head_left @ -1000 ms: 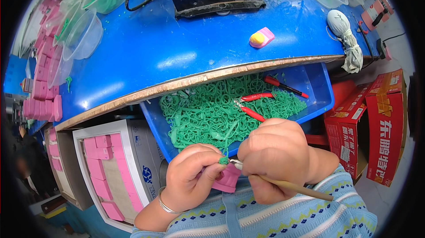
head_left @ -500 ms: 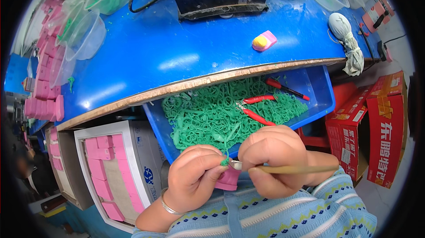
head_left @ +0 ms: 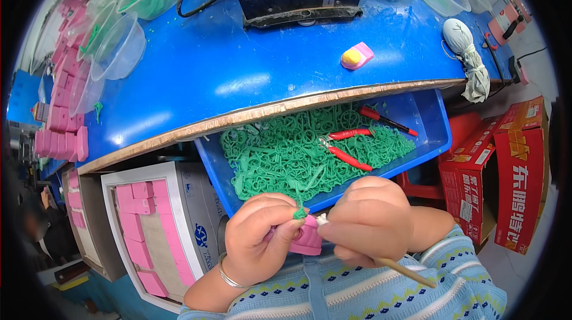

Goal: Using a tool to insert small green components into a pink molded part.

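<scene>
My left hand (head_left: 262,230) is closed, pinching a small green piece (head_left: 300,214) with a thin green strand rising from it. Just below those fingertips is a pink block (head_left: 307,238), partly covered by the hand; what supports it is hidden. My right hand (head_left: 372,222) is closed around a thin wooden stick (head_left: 405,271), which points down and right. At that hand's fingertips a small white tip (head_left: 322,219) shows beside the block, apart from the green piece. Whether stick and tip are one tool is hidden by the fingers.
Beyond my hands a blue tray (head_left: 438,135) holds tangled green pieces (head_left: 280,159), red-handled pliers (head_left: 351,152) and a red-and-black pen-like tool (head_left: 387,120). A pink-and-yellow block (head_left: 357,56) lies on the blue table (head_left: 196,76). Left stands a box of pink blocks (head_left: 132,228); right, red cartons (head_left: 518,177).
My right hand has turned, swinging the wooden stick from pointing right to pointing down and right. The white tip has drawn slightly away from the green piece. More of the pink block shows.
</scene>
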Motion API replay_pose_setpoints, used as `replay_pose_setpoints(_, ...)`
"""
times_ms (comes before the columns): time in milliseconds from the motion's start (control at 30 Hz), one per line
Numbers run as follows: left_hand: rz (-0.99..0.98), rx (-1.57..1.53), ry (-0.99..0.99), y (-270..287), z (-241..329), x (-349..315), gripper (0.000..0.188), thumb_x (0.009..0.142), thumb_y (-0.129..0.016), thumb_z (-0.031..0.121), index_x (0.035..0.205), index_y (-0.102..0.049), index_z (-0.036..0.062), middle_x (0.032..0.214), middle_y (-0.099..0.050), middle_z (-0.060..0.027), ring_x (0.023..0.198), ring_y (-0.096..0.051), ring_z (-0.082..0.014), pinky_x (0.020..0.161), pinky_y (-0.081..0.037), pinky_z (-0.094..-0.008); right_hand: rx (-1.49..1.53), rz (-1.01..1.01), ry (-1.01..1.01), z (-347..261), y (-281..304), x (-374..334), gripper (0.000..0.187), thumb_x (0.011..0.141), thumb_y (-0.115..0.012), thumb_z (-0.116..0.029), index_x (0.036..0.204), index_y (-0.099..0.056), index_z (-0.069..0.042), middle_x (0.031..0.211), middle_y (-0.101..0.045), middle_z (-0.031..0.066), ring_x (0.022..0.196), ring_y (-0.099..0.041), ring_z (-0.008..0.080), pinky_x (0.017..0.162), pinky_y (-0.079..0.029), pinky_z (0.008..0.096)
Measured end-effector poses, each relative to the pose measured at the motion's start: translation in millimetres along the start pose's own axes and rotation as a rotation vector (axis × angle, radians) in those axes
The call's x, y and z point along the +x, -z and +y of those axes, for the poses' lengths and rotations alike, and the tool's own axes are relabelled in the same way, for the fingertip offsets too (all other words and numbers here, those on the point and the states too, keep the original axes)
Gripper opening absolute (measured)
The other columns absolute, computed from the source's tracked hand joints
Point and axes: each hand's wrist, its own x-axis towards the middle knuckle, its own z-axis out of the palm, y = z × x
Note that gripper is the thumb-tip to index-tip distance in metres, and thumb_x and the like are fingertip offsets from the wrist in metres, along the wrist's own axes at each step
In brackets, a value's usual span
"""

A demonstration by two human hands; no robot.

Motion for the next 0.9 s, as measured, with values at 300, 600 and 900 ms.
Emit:
replay_pose_setpoints(300, 0.007, -0.04, 0.024, -0.6, 0.3, -1.5, 0.01, 0.08, -0.065, 0.0, 0.09, -0.062, -0.0001, 0.08, -0.064, -0.0085, 0.075, -0.063, -0.0226, 0.068, -0.049, -0.0312, 0.089, 0.068, -0.064, -0.1, -0.2, 0.8, 0.027, 0.069, -0.073, -0.013, 0.088, -0.062, 0.002, 0.07, -0.058, 0.0055, 0.05, -0.054, 0.015, 0.041, -0.037, 0.0253)
replay_pose_setpoints(600, 0.015, -0.034, 0.018, -0.8, -0.9, -0.4, 0.012, 0.08, -0.066, 0.002, 0.09, -0.062, 0.0004, 0.082, -0.065, -0.0088, 0.075, -0.063, -0.023, 0.068, -0.05, -0.0319, 0.061, 0.037, -0.03, 2.3, -1.1, 0.0, 0.032, 0.068, -0.073, -0.021, 0.088, -0.062, 0.002, 0.069, -0.057, 0.0047, 0.049, -0.051, 0.0136, 0.04, -0.035, 0.0251)
replay_pose_setpoints(900, 0.009, 0.063, -0.069, 0.4, -0.4, 2.2, 0.014, 0.078, -0.067, 0.0, 0.091, -0.061, 0.0004, 0.08, -0.065, -0.0096, 0.074, -0.063, -0.0249, 0.067, -0.05, -0.0329, 0.05, 0.028, -0.012, 2.9, -2.8, -1.0, 0.033, 0.068, -0.074, -0.02, 0.089, -0.062, 0.002, 0.071, -0.057, 0.0057, 0.049, -0.052, 0.0141, 0.041, -0.036, 0.0253)
